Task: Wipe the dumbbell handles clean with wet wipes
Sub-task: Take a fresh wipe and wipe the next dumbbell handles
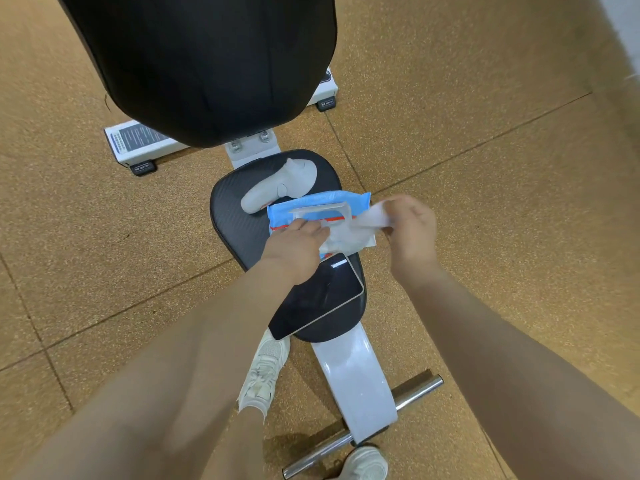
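Wet wipes sit in a blue soft pack (313, 202) lying on the black padded seat (232, 220) of a white-framed workout bench, which serves as the counter. The pack's clear plastic lid (325, 210) is flipped up, and one white wipe (353, 228) stretches out of the opening toward the right. The left hand (294, 249) presses down on the pack near the opening, its fingers bent over the edge of the pack and the bunched base of the wipe. The right hand (410, 225) pinches the free end of the wipe between thumb and curled fingers, holding it just above the seat's right edge. Behind the pack, touching its far side, lies a white handheld controller (277, 185). A dark-screened phone (317, 297) rests on the near part of the seat, tilted, with one corner touching the pack. Two white sneakers (265, 370) stand on the tan floor (485, 168) beside the bench frame (353, 379). No dumbbell is in view.
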A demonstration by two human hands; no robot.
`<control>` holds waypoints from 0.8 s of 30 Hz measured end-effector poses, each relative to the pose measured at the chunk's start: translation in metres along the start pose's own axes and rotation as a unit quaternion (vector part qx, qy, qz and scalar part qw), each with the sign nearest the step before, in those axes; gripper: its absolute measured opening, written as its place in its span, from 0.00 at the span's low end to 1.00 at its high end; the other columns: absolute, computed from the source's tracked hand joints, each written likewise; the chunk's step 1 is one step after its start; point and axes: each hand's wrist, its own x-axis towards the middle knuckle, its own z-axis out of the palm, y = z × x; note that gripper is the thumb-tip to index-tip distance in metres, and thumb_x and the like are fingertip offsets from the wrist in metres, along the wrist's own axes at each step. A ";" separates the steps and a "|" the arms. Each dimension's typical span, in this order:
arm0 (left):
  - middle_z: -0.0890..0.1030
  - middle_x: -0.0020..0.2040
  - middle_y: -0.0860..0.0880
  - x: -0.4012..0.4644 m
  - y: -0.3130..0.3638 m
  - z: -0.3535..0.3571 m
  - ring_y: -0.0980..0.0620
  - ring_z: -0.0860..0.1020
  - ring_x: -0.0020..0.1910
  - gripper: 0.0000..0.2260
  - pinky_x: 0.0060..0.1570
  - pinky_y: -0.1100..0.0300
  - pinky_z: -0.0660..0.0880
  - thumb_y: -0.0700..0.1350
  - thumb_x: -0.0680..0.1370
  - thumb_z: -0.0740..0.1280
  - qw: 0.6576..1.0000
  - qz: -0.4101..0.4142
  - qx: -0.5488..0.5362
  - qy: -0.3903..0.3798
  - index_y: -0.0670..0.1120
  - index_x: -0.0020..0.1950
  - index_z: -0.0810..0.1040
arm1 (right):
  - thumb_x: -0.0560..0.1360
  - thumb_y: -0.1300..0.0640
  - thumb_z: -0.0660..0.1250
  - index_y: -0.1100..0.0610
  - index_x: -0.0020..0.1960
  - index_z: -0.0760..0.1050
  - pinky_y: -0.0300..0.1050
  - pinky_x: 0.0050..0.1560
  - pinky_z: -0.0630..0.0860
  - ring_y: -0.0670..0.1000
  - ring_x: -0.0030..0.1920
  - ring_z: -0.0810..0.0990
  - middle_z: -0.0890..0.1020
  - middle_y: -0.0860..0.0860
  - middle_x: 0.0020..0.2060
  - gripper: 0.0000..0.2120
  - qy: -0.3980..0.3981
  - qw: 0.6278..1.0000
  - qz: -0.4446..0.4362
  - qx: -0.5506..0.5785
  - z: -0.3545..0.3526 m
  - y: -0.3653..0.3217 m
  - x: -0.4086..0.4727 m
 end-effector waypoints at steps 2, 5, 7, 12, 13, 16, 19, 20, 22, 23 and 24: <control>0.59 0.74 0.49 0.001 0.003 0.000 0.47 0.57 0.71 0.22 0.67 0.51 0.62 0.45 0.80 0.55 1.000 -0.006 0.008 0.001 0.47 0.74 0.58 | 0.71 0.64 0.60 0.57 0.30 0.67 0.38 0.30 0.60 0.44 0.28 0.64 0.67 0.49 0.26 0.11 0.037 0.999 -0.038 -0.008 -0.004 -0.015 0.004; 0.58 0.75 0.47 -0.003 0.008 -0.003 0.46 0.56 0.73 0.22 0.69 0.50 0.59 0.48 0.81 0.53 1.000 -0.016 0.015 -0.009 0.45 0.74 0.57 | 0.71 0.63 0.59 0.58 0.31 0.70 0.43 0.35 0.63 0.49 0.33 0.67 0.70 0.50 0.28 0.10 0.001 0.990 -0.073 -0.120 -0.006 -0.027 0.014; 0.61 0.74 0.47 -0.011 0.008 -0.007 0.47 0.59 0.72 0.20 0.69 0.51 0.57 0.48 0.82 0.52 0.999 -0.005 0.029 0.013 0.45 0.73 0.61 | 0.70 0.61 0.59 0.58 0.32 0.71 0.45 0.36 0.65 0.51 0.34 0.68 0.71 0.51 0.28 0.09 -0.018 0.989 -0.037 -0.145 -0.009 -0.026 0.017; 0.78 0.59 0.44 -0.018 0.014 -0.017 0.45 0.75 0.58 0.19 0.60 0.54 0.67 0.43 0.72 0.56 0.956 0.080 0.063 0.275 0.45 0.58 0.78 | 0.78 0.63 0.57 0.53 0.33 0.72 0.41 0.35 0.66 0.48 0.32 0.69 0.72 0.50 0.30 0.16 -0.030 0.988 0.037 -0.150 -0.019 -0.018 0.013; 0.73 0.66 0.42 -0.016 0.016 -0.021 0.43 0.71 0.65 0.20 0.67 0.53 0.62 0.43 0.74 0.56 0.961 0.064 0.043 0.267 0.43 0.65 0.73 | 0.78 0.63 0.57 0.53 0.34 0.71 0.41 0.35 0.65 0.48 0.32 0.68 0.72 0.50 0.30 0.15 -0.033 0.988 0.046 -0.143 -0.019 -0.016 0.013; 0.67 0.71 0.43 -0.009 0.021 -0.023 0.44 0.63 0.71 0.25 0.72 0.52 0.50 0.51 0.79 0.47 0.989 0.014 -0.005 0.146 0.42 0.73 0.61 | 0.78 0.63 0.58 0.54 0.34 0.70 0.40 0.34 0.65 0.47 0.32 0.69 0.72 0.49 0.30 0.15 -0.033 0.990 0.079 -0.111 -0.018 -0.012 0.014; 0.72 0.66 0.44 -0.010 0.023 -0.006 0.42 0.71 0.63 0.24 0.62 0.50 0.65 0.54 0.80 0.46 0.995 0.031 -0.006 0.091 0.43 0.70 0.65 | 0.77 0.62 0.60 0.54 0.35 0.73 0.39 0.36 0.69 0.47 0.34 0.73 0.75 0.50 0.33 0.13 -0.051 0.991 0.101 -0.075 -0.020 -0.008 0.014; 0.71 0.67 0.45 -0.012 0.023 -0.001 0.43 0.70 0.64 0.22 0.60 0.50 0.66 0.53 0.81 0.49 0.997 0.022 0.004 0.068 0.44 0.71 0.64 | 0.77 0.62 0.61 0.55 0.36 0.74 0.39 0.36 0.70 0.47 0.34 0.74 0.76 0.50 0.33 0.12 -0.061 0.990 0.103 -0.073 -0.021 -0.007 0.014; 0.67 0.71 0.47 -0.015 0.023 0.006 0.46 0.66 0.68 0.21 0.62 0.53 0.65 0.51 0.82 0.50 0.999 0.006 -0.009 0.045 0.45 0.73 0.60 | 0.77 0.62 0.63 0.56 0.37 0.76 0.41 0.37 0.71 0.48 0.34 0.75 0.78 0.51 0.33 0.10 -0.079 0.989 0.102 -0.079 -0.023 -0.004 0.013; 0.65 0.73 0.47 -0.017 0.025 0.006 0.47 0.65 0.69 0.21 0.63 0.53 0.64 0.50 0.82 0.50 0.999 -0.005 -0.023 0.040 0.45 0.74 0.58 | 0.77 0.62 0.63 0.56 0.38 0.77 0.41 0.38 0.71 0.48 0.33 0.75 0.78 0.52 0.33 0.10 -0.087 0.988 0.099 -0.084 -0.025 -0.003 0.013; 0.64 0.73 0.47 -0.016 0.027 0.004 0.47 0.64 0.70 0.21 0.64 0.53 0.64 0.48 0.82 0.51 0.999 -0.018 -0.041 0.029 0.45 0.74 0.58 | 0.77 0.62 0.63 0.56 0.38 0.77 0.42 0.40 0.72 0.48 0.33 0.75 0.78 0.53 0.33 0.10 -0.095 0.987 0.096 -0.086 -0.027 -0.002 0.012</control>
